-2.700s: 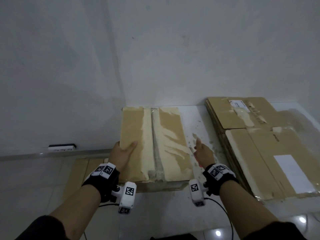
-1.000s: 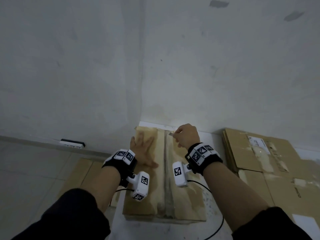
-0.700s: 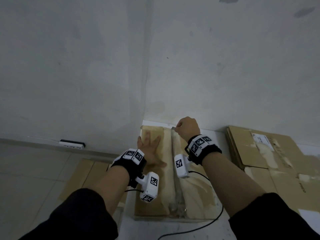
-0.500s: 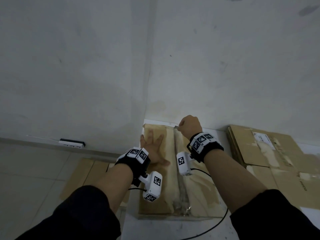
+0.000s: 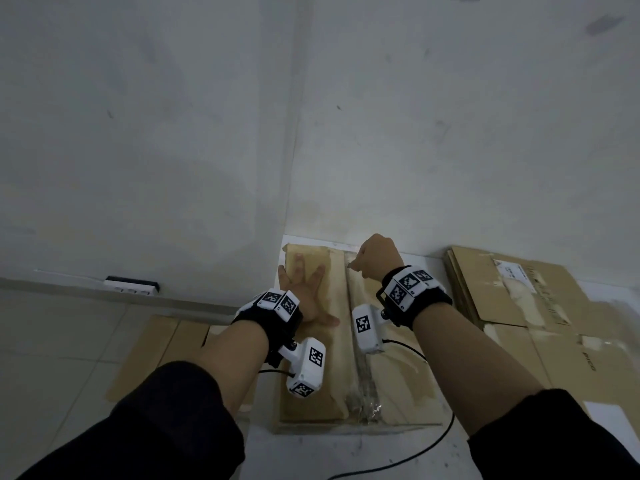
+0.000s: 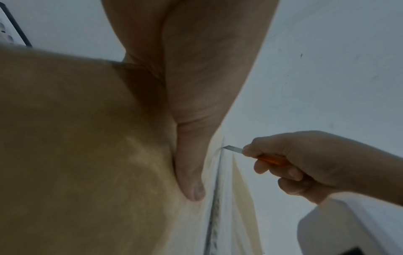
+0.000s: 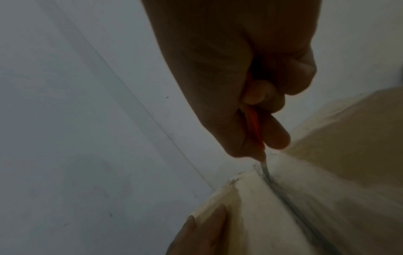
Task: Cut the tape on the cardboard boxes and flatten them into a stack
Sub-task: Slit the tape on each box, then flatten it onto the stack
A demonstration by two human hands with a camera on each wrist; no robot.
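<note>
Box: cardboard box [image 5: 388, 375] lies on white table [image 5: 349, 455], far end against wall [image 5: 450, 150].
Tape: taped centre seam [image 5: 360, 358] runs 6 to 12 o'clock along box top.
Left hand: left hand [image 5: 306, 292] flat, fingers spread, pressing left flap at 9 o'clock of seam.
Right hand: right hand [image 5: 379, 256] fisted round orange-handled knife [image 6: 259, 156]; blade tip meets seam at its 12 o'clock end.
Stack: flattened boxes [image 5: 512, 306] at 3 o'clock, near.

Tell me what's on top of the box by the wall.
On the box: the left hand pressed flat, and the knife tip at the far end of its taped seam, gripped by the right hand. The box's inside is hidden.
</note>
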